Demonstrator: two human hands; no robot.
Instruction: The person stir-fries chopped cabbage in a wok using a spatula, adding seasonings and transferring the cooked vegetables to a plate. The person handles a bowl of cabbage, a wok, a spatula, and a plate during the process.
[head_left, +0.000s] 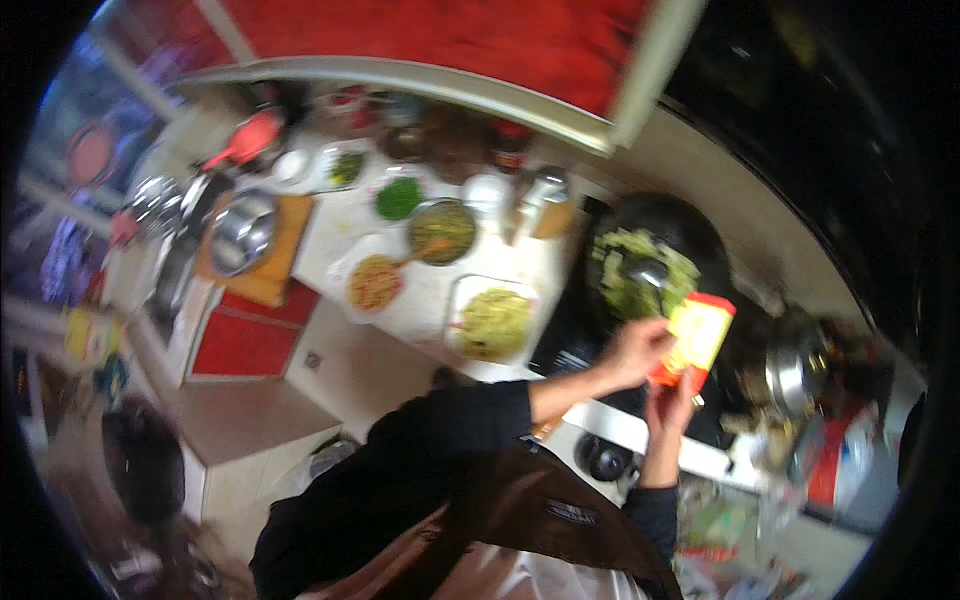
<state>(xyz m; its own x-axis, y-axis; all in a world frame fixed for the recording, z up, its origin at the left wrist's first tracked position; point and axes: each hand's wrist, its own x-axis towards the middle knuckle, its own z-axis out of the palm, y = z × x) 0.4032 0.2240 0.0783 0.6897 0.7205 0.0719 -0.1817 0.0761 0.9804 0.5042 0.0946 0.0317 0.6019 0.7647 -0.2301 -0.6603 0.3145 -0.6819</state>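
Observation:
My left hand (636, 351) grips the left side of a yellow and red packet (702, 336) that bears writing. The packet's lower end is pinched in the fingers of my right hand (671, 405). Both hands are over the front of the stove, and the packet hangs near the lower right rim of a dark wok (701, 229). Pale green chopped vegetables (622, 251) lie in the wok, with a metal ladle (646, 273) resting among them. Whether the packet is torn open cannot be seen; the picture is blurred.
Left of the stove, the white counter (330, 225) bears a dish of shredded vegetables (495, 322), a bowl (442, 232), and a plate of chopped greens (399, 199). A steel bowl (244, 231) sits on a wooden board (296, 232). A metal pot (795, 371) stands right. Red cabinets (450, 45) hang overhead.

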